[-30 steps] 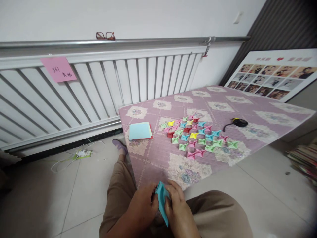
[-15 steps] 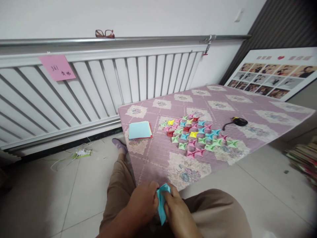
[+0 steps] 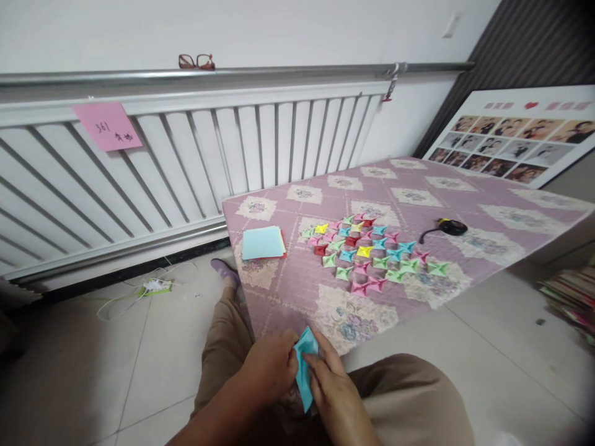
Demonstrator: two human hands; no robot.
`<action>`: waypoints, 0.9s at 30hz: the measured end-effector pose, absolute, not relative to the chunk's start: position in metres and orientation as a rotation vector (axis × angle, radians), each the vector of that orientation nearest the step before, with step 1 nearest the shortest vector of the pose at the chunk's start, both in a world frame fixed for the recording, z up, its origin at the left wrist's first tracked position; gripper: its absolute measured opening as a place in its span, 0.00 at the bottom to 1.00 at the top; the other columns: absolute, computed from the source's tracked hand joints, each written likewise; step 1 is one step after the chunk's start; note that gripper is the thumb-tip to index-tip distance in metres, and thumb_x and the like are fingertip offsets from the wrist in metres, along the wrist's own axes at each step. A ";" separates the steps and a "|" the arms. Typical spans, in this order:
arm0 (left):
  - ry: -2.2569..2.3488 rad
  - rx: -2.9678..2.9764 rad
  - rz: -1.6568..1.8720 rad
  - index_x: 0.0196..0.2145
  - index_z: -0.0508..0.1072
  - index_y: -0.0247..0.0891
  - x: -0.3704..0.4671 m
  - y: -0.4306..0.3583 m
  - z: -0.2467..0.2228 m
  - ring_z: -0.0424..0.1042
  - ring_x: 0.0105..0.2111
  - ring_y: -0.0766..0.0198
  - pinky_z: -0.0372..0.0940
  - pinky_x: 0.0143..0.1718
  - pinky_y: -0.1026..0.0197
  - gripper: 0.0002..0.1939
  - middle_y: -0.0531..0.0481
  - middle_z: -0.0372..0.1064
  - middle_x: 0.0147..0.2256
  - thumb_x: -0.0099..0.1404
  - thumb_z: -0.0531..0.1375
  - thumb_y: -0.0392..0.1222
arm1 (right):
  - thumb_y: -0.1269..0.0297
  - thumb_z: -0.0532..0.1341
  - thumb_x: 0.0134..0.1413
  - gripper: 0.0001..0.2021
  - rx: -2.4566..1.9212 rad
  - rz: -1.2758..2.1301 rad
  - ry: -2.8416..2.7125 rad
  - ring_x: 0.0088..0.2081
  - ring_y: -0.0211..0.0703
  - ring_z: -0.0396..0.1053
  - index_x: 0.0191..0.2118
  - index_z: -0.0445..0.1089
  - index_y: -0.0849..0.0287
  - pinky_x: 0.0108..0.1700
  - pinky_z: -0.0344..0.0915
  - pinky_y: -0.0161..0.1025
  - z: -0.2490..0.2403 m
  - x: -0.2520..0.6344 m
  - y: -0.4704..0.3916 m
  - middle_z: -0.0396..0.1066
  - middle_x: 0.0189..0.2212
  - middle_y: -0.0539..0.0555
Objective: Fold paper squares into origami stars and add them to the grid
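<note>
Between my two hands, over my lap at the table's near edge, is a folded piece of blue paper (image 3: 304,375), long and pointed at both ends. My left hand (image 3: 275,359) grips its left side with the fingers curled in. On the other side my right hand (image 3: 331,379) pinches it, thumb and fingers pressed on the folds. Farther up the table (image 3: 288,310) lie several small folded paper pieces (image 3: 364,251) in green, pink, blue, red and yellow. A stack of coloured paper sheets (image 3: 263,243), light blue on top, rests near the left edge.
A black coiled cable (image 3: 452,227) lies on the table's right part. Behind stands a white radiator (image 3: 274,142) with a pink note (image 3: 108,127); glasses (image 3: 197,61) sit on the pipe above. A photo board (image 3: 511,136) leans at right. A power strip (image 3: 157,286) is on the floor.
The blue paper has shifted slightly upward and turned a little in my hands. My right fingers have moved along its folds, while both hands keep hold of it.
</note>
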State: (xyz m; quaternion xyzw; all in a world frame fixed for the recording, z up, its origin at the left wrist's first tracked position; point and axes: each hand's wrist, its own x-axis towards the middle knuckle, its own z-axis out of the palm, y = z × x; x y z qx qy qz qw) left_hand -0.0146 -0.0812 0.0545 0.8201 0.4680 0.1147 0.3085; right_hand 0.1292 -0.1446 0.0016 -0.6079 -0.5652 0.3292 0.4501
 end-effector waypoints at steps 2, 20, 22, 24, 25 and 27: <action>1.240 2.184 0.277 0.32 0.69 0.39 -0.014 -0.078 0.056 0.67 0.30 0.56 0.50 0.29 0.59 0.08 0.44 0.70 0.30 0.59 0.50 0.33 | 0.61 0.52 0.61 0.22 -1.504 0.851 -1.396 0.52 0.44 0.68 0.60 0.58 0.51 0.47 0.69 0.38 0.002 0.129 -0.145 0.66 0.55 0.55; 1.261 2.231 0.142 0.32 0.68 0.39 -0.009 -0.066 0.053 0.67 0.33 0.60 0.54 0.32 0.61 0.07 0.48 0.70 0.32 0.60 0.51 0.34 | 0.73 0.53 0.59 0.14 -1.320 0.200 -2.152 0.45 0.44 0.69 0.45 0.71 0.54 0.46 0.69 0.38 -0.004 0.149 -0.143 0.72 0.47 0.54; 1.273 2.250 0.112 0.32 0.68 0.39 -0.008 -0.066 0.054 0.68 0.33 0.59 0.54 0.32 0.61 0.07 0.48 0.70 0.32 0.60 0.51 0.34 | 0.76 0.54 0.58 0.13 -1.281 0.050 -2.276 0.43 0.44 0.69 0.44 0.70 0.58 0.44 0.69 0.38 0.001 0.149 -0.141 0.73 0.44 0.56; 1.277 2.262 0.104 0.32 0.68 0.39 -0.007 -0.066 0.055 0.68 0.33 0.59 0.54 0.32 0.61 0.07 0.48 0.70 0.33 0.61 0.51 0.35 | 0.77 0.56 0.55 0.11 -1.291 0.049 -2.322 0.41 0.44 0.68 0.42 0.70 0.59 0.42 0.69 0.38 0.007 0.148 -0.140 0.72 0.41 0.55; 1.278 2.266 0.104 0.32 0.68 0.39 -0.007 -0.066 0.055 0.68 0.33 0.59 0.54 0.32 0.60 0.07 0.48 0.70 0.33 0.61 0.51 0.35 | 0.77 0.57 0.55 0.11 -1.306 0.081 -2.343 0.40 0.44 0.68 0.42 0.69 0.58 0.41 0.69 0.37 0.010 0.148 -0.139 0.72 0.41 0.55; 1.278 2.273 0.104 0.32 0.68 0.39 -0.007 -0.065 0.055 0.68 0.33 0.58 0.54 0.31 0.60 0.07 0.48 0.70 0.32 0.60 0.51 0.35 | 0.77 0.59 0.53 0.11 -1.341 0.157 -2.389 0.39 0.43 0.68 0.42 0.69 0.58 0.38 0.69 0.35 0.014 0.148 -0.138 0.71 0.39 0.54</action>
